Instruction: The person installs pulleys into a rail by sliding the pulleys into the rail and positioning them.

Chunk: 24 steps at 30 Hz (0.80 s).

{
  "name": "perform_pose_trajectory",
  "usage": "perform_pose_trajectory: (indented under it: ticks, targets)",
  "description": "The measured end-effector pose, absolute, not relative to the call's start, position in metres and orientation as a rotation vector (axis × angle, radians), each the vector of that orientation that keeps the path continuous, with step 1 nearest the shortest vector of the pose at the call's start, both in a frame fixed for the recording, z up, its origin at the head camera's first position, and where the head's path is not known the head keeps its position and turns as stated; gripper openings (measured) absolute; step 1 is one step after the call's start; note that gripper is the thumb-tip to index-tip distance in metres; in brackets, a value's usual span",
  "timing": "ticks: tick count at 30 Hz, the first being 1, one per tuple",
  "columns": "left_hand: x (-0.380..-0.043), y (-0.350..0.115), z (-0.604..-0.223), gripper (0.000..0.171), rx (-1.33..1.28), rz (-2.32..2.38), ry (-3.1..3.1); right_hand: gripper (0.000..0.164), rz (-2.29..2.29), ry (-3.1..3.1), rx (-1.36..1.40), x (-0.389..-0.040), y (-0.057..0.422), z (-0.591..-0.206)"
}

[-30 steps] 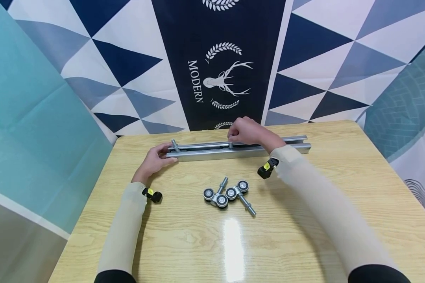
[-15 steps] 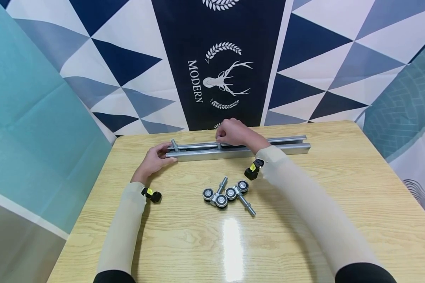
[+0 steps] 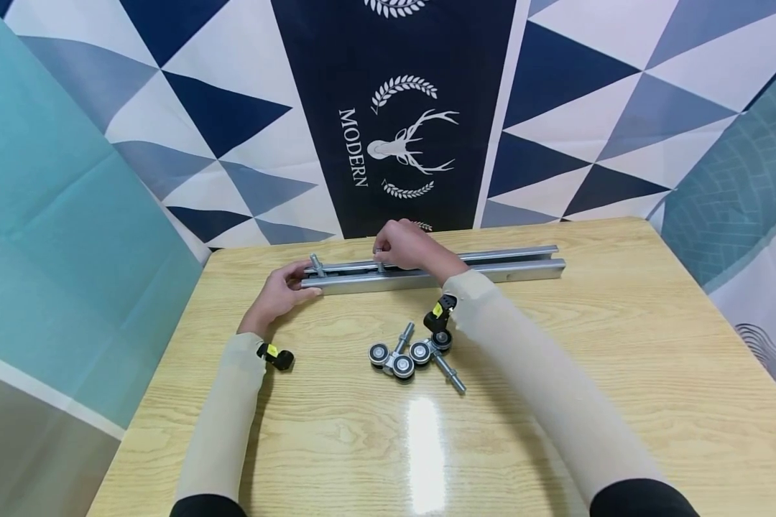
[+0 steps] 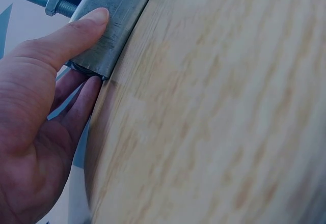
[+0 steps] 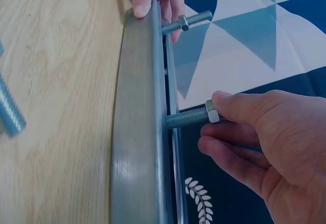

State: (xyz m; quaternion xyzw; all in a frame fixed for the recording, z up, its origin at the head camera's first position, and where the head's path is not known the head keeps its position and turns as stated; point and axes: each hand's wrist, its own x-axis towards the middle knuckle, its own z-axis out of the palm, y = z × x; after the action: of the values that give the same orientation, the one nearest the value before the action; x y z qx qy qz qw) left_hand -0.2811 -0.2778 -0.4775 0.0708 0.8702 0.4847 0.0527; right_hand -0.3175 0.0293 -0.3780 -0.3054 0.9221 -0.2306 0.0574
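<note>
Left hand [image 3: 278, 294] grips the rail [image 3: 378, 283], thumb on its near side; right hand [image 3: 406, 244], above, pinches a bolt [image 5: 187, 117].

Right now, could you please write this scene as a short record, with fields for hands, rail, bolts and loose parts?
left hand: grips the left end of the metal rail, thumb on its near side
right hand: pinches the inner bolt at its nut
metal rail: lies on the wooden table, slot upward
outer bolt: sticks out of the slot beside the left hand
loose parts: left trolley and right trolley, on the table in front of the rail
</note>
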Motion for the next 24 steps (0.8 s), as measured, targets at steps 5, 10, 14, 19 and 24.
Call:
perform_pose_trajectory:
  ticks: [5, 10, 14, 19, 24]
  targets:
    - [-0.282, -0.2794, -0.4793, 0.071, 0.223, 1.486, 2.636, 0.012, -0.7, 2.795, -0.896, -0.3175, 0.0234, -0.3792]
    - [-0.2823, -0.2793, -0.4789, 0.071, 0.233, 1.498, 2.627, 0.013, -0.708, 2.802, -0.896, -0.3171, 0.0232, -0.3793]
    - [-0.2827, -0.2791, -0.4785, 0.071, 0.23, 1.485, 2.633, 0.012, -0.715, 2.798, -0.894, -0.3167, 0.0239, -0.3789]
    - [-0.2819, -0.2789, -0.4776, 0.071, 0.223, 1.48, 2.635, 0.011, -0.709, 2.802, -0.899, -0.3168, 0.0245, -0.3787]
    - [-0.2808, -0.2782, -0.4764, 0.071, 0.225, 1.491, 2.63, 0.011, -0.715, 2.801, -0.901, -0.3167, 0.0253, -0.3784]
